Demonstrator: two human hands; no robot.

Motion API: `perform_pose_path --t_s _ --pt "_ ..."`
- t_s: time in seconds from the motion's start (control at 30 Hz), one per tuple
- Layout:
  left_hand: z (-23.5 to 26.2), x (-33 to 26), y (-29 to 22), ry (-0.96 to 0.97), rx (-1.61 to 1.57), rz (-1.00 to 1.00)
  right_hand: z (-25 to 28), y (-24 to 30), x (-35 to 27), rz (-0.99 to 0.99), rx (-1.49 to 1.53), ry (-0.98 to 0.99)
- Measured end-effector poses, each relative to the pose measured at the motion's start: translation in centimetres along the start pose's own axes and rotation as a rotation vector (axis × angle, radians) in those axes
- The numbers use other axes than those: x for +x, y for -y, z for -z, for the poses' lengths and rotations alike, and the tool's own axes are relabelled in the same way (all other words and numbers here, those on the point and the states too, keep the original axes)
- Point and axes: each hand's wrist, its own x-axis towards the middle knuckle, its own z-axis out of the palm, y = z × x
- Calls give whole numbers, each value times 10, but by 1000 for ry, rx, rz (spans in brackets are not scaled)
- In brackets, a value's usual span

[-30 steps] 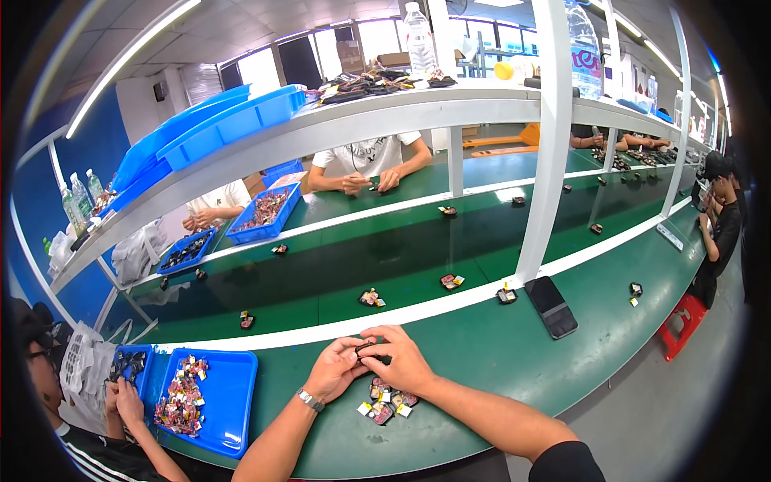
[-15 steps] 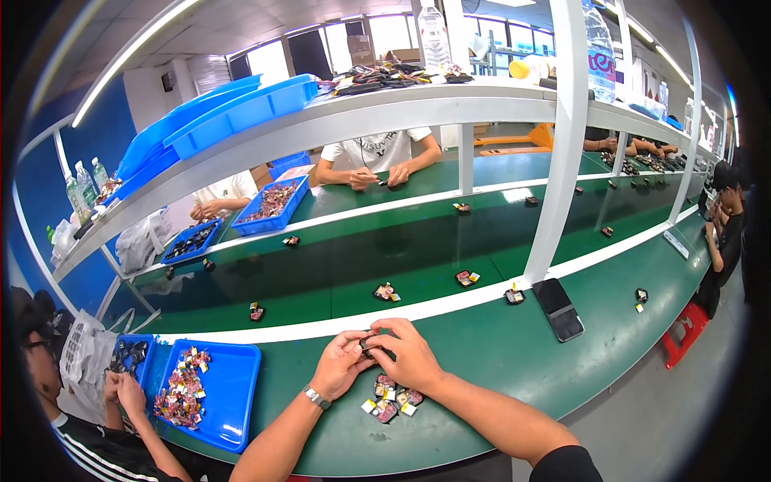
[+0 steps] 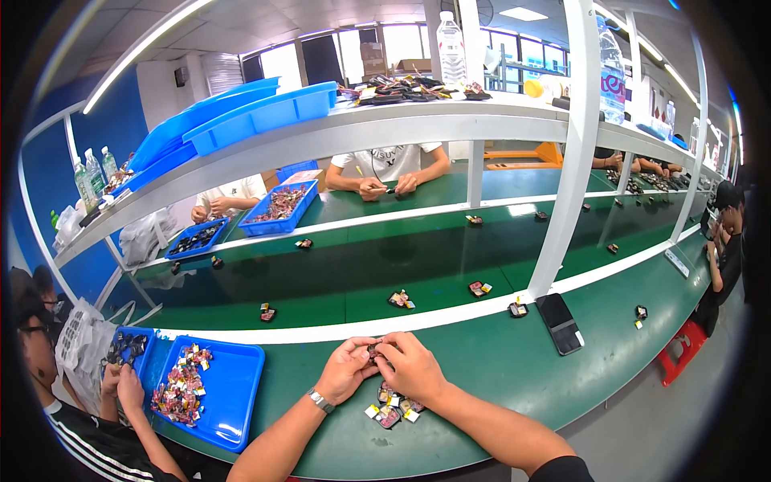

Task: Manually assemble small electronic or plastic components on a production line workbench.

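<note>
Pinching part (image 3: 373, 351), seemingly | left hand (image 3: 347, 374), right hand (image 3: 413, 369) | bench edge (image 3: 450, 463) nearside, phone (image 3: 560, 324) well apart

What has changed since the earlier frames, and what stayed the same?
Relative to the white post, the black-cased parts on the green belt have moved right. The right hand has shifted slightly on the small dark part, which the left hand also holds; neither has let go. The camera view has shifted slightly too. The loose pile, phone and blue tray stayed put.
</note>
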Motion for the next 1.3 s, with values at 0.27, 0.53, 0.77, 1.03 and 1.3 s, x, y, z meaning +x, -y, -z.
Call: perform_pose_path --t_s 0.27,0.53,0.77,1.03,1.3 --pt "1 2 1 -6 11 4 -3 -6 -2 51 -83 20" --pt "-8 1 4 -80 207 -54 -5 -5 -2 36 -100 1" --pt "-13 -1 7 -156 306 -80 -6 -15 -1 -328 347 29" --pt "-15 0 8 -242 459 -153 -12 -10 -3 -319 373 12" --pt "-11 1 11 -124 421 -198 -9 -10 -2 -304 348 -18"
